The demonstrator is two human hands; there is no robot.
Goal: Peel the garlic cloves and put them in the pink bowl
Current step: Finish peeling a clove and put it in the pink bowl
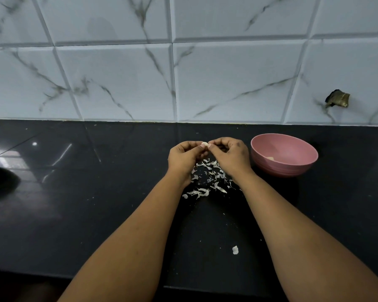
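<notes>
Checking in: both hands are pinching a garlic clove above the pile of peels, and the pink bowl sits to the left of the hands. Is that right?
Not quite. The pink bowl sits to the right of the hands, not the left; the head view shows it beside the right hand. The rest holds: that hand and the left hand pinch the garlic clove above the pile of peels.

- Both forearms reach forward, converging.
- Left hand and right hand are raised side by side, fingers curled, fingertips meeting in a shared pinch.
</notes>
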